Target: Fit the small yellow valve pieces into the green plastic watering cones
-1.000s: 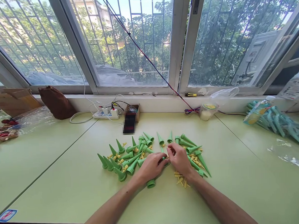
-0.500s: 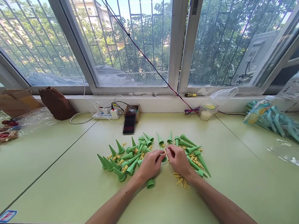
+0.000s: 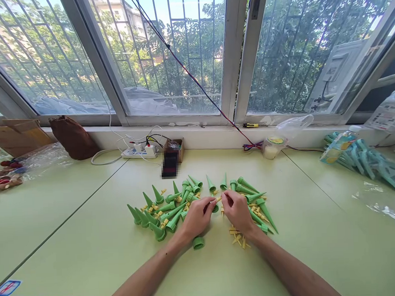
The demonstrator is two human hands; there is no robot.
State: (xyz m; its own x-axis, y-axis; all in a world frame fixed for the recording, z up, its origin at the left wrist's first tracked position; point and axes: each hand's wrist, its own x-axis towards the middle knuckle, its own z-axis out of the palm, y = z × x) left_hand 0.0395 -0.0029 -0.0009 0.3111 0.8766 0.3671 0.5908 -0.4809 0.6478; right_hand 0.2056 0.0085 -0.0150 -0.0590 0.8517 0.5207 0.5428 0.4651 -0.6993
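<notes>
My left hand (image 3: 198, 215) is closed in a pinch, with a small yellow plastic piece (image 3: 218, 199) at its fingertips. Close beside it, the fingers of my right hand (image 3: 237, 209) are pressed together near the piece's other end; what they grip is too small to make out. Green plastic spikes (image 3: 175, 220) lie and stand in a loose pile to the left, mixed with small yellow fittings. More spikes (image 3: 267, 214) spread out by my right hand. Below it are several yellow fittings (image 3: 240, 238). A green cap (image 3: 198, 242) rests near my left wrist.
Along the window sill stand a power strip (image 3: 140, 152), a small box (image 3: 178, 149) and a plastic cup (image 3: 271, 148) in a bag. A brown pouch (image 3: 73, 138) is at the back left. Blue-green plastic items (image 3: 364, 158) are heaped at the right.
My fingertips have moved slightly apart, and the yellow piece between them now shows. Otherwise the pile looks the same; the view has shifted slightly.
</notes>
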